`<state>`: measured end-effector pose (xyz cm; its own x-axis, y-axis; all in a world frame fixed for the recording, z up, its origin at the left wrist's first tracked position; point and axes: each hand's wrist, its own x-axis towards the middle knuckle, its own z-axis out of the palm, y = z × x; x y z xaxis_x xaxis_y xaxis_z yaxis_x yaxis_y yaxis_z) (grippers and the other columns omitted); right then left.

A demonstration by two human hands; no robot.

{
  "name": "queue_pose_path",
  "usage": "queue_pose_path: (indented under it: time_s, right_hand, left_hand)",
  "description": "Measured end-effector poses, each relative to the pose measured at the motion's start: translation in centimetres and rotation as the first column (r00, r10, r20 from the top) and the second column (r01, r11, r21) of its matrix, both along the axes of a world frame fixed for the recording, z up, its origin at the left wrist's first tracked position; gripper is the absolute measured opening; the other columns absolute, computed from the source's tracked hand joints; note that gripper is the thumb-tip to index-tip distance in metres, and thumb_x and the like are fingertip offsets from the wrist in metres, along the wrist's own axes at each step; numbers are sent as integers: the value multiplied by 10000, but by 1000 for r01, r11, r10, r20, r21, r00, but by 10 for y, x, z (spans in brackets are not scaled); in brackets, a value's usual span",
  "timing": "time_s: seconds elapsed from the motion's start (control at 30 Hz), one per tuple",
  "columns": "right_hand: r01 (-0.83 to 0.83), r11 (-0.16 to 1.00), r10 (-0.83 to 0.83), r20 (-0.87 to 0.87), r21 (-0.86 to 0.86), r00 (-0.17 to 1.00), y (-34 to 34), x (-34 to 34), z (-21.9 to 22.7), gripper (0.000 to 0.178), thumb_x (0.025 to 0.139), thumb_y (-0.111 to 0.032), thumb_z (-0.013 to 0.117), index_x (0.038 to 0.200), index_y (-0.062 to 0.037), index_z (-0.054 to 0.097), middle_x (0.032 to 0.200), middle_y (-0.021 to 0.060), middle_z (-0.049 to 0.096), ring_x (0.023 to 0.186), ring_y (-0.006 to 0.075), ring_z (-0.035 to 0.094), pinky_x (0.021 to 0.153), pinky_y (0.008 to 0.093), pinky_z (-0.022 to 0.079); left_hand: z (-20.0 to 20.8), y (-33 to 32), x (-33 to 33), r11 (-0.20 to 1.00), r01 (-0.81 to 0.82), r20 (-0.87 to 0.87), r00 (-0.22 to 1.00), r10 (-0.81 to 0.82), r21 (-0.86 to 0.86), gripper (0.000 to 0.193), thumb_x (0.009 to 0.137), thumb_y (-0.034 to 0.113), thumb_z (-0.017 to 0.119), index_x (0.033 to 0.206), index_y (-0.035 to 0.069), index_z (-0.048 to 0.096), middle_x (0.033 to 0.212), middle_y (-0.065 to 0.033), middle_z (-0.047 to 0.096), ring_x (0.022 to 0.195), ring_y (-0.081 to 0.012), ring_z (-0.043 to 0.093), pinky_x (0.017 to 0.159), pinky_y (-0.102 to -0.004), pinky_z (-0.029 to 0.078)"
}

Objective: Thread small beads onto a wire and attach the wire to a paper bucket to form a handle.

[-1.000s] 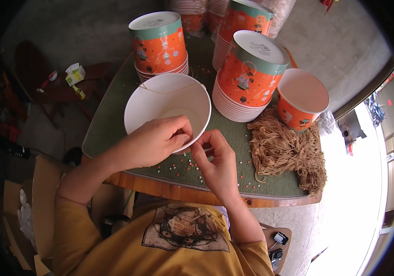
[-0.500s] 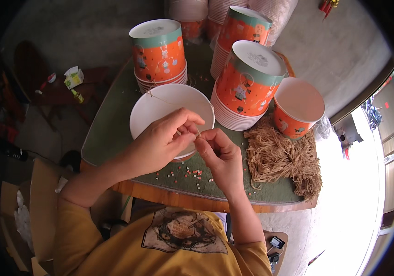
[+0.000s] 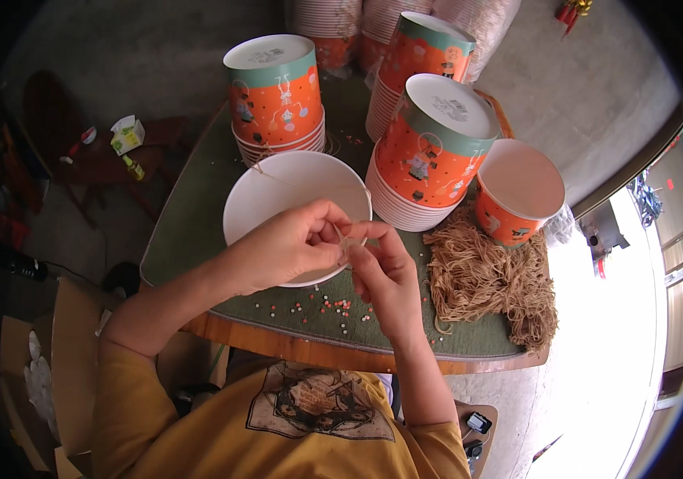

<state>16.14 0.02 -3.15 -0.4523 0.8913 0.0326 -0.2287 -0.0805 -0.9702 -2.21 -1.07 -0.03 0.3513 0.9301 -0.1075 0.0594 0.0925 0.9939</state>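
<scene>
— What sits at the centre of the work?

— A thin tan string [image 3: 347, 239], pinched where the two hands meet, just above the near rim of a white paper bowl [image 3: 277, 195]. A length of it runs across the bowl's mouth toward the far rim.

— How are the hands set?

— The left hand [image 3: 289, 243] comes in from the left, fingers curled narrow with thumb and forefinger nipped on the string. The right hand [image 3: 381, 275] rises from below, its fingertips closed on the same bit of string, touching the left hand's fingers. Both hover over the bowl's near edge.

— And the bowl?

— It stands upright and open on the green-covered worktop [image 3: 190, 231], close to the person.

— What lies around it?

— Scattered on the green cover just in front of the bowl are small coloured beads [image 3: 333, 307]. To the right lies a loose heap of tan strings [image 3: 489, 279]. Behind the bowl stand stacks of upturned orange bowls: one stack [image 3: 277, 96] just beyond its far rim, another [image 3: 429, 152] touching or nearly touching its right side, a third [image 3: 421, 48] farther back. A single orange bowl [image 3: 517, 191] stands open, mouth up, by the heap.

— Anything off the worktop?

— A small green-and-white carton [image 3: 126, 134] on the dark surface to the left.
</scene>
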Motion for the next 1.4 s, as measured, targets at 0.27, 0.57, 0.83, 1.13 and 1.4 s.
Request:
queue_pose_path:
  time_s: [0.27,0.57,0.83,1.13,1.4]
  right_hand:
    - [-20,973,-63,345,231,937,-7,-3,3,113,925,-146,638,934,-52,576,653,-90,443,593,-10,346,528,183,277]
    - [-5,983,-49,290,184,956,-4,-6,1,126,942,-129,613,867,-38,568,676,-108,435,618,-16,342,550,174,278]
    - [10,968,-86,296,249,951,-2,-6,-5,120,923,-150,613,888,-37,592,555,-35,510,518,10,387,487,213,333]
    - [16,962,-99,295,272,950,-2,-7,-5,122,920,-160,628,925,-40,611,552,-25,517,524,21,402,492,225,352]
    - [14,966,-81,250,256,965,-3,-5,-3,136,929,-175,625,945,-40,610,574,-11,535,539,26,443,507,226,375]
  left_hand:
    - [1,0,0,978,-146,0,989,148,146,201,857,8,576,1048,20,515,918,0,518,832,-57,505,787,-221,456]
    - [13,5,-31,827,-416,123,908,400,378,160,852,-20,539,986,56,495,884,43,473,800,-10,445,707,-178,390]
    - [18,-25,-9,933,-38,-491,842,223,358,154,914,139,633,918,-6,584,844,-76,654,764,-131,625,676,-301,505]
    - [4,-10,-1,972,-133,-157,974,164,194,114,955,100,578,987,-10,572,891,-13,612,840,-62,573,764,-243,485]
    - [5,-9,0,976,-123,-162,975,152,178,128,946,110,585,972,-15,575,897,-21,616,826,-73,572,736,-241,487]
